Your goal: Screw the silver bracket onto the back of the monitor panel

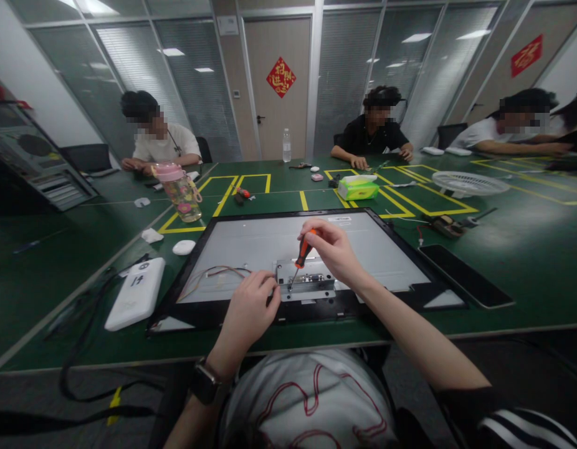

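Note:
In the head view, a flat display panel (242, 240) with a black frame and grey metal back lies in front of me. Near its lower middle is a metal bracket (323, 288). My right hand (333, 249) grips a screwdriver (304, 251) with an orange and black handle, tilted, its tip down at the bracket's left part. My left hand (255, 298) rests at the bracket's left end, fingers curled; whether it pinches anything is hidden. Thin wires (214, 271) run over the panel left of the bracket.
A white power bank (136, 293) lies left of the panel, a black phone (466, 274) right. Beyond stand a pink-lidded bottle (180, 193), a green tissue pack (358, 187) and a round white grille (470, 183). Several people sit across the green table (279, 202).

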`<state>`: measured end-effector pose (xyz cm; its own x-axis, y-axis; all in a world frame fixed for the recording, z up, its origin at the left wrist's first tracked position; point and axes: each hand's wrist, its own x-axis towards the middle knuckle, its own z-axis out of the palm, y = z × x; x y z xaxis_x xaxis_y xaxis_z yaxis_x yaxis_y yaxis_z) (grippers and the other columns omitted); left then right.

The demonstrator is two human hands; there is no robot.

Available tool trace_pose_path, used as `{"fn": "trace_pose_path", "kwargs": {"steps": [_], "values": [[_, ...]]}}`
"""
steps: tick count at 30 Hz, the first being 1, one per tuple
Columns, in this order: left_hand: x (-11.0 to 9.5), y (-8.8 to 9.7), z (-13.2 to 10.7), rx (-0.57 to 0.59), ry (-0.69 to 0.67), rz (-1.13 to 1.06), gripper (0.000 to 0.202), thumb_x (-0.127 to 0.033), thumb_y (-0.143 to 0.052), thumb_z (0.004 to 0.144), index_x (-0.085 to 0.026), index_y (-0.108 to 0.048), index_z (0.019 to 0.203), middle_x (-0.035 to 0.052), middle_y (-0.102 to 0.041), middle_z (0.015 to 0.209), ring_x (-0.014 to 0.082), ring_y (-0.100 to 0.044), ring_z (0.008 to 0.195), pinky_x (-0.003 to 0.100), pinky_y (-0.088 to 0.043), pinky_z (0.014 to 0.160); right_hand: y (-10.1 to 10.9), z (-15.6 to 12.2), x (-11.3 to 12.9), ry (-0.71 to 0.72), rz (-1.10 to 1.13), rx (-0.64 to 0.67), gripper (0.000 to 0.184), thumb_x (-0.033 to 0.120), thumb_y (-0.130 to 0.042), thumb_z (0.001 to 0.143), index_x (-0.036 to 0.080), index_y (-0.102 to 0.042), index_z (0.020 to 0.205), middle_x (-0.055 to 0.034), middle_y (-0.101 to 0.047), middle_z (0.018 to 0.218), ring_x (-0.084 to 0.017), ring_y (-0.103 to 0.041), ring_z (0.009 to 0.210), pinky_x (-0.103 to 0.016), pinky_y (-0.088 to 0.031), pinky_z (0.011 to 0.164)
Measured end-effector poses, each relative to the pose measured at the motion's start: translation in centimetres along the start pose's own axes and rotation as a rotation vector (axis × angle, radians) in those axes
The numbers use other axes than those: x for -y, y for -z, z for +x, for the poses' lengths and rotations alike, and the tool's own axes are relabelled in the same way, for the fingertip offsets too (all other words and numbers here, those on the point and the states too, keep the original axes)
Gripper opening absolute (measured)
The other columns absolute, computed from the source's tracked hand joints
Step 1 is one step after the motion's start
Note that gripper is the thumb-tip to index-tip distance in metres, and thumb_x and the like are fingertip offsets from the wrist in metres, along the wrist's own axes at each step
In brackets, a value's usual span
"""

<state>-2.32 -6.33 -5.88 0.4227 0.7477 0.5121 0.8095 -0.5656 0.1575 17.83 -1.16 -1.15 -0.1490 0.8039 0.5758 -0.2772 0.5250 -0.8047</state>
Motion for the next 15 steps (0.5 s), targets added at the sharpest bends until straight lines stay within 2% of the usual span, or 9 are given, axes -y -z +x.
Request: {"fn": "trace_pose_path", "kwargs": {"steps": [6,10,15], "values": [[0.1,-0.1,-0.1,0.02,0.004,-0.012,0.013,-0.016,-0.05,0.091,-0.017,-0.062,0.085,0.009,-0.067,0.099,0.0239,-0.063,0.091,0.04,-0.054,0.084,-0.1,0.0,0.6,-0.093,0.106,0.085,0.025,0.042,-0.064,0.089,0.025,-0.072,0.106,-0.003,-0.071,0.091,-0.018,-0.065,0.092,-0.036,-0.05,0.088],[0.1,0.0,-0.1,0.01,0.005,-0.01,0.012,-0.015,-0.051,0.09,-0.017,-0.062,0.084,0.0089,-0.067,0.1,0.0239,-0.064,0.092,0.04,-0.054,0.084,-0.5,0.0,1.0,-0.126,0.188,0.116,0.024,0.043,-0.066,0.088,0.025,-0.072,0.102,-0.0037,-0.071,0.095,-0.018,-0.065,0.092,-0.032,-0.051,0.082],[0.1,0.0,0.0,-0.01,-0.006,0.0,0.012,-0.016,-0.051,0.09,-0.018,-0.061,0.083,0.008,-0.067,0.099,0.0227,-0.064,0.09,0.037,-0.054,0.083,-0.3,0.1,0.6,-0.067,0.138,0.064,0.015,0.037,-0.08,0.074,0.026,-0.075,0.082,-0.0006,-0.064,0.091,-0.015,-0.06,0.083,-0.028,-0.05,0.071]]}}
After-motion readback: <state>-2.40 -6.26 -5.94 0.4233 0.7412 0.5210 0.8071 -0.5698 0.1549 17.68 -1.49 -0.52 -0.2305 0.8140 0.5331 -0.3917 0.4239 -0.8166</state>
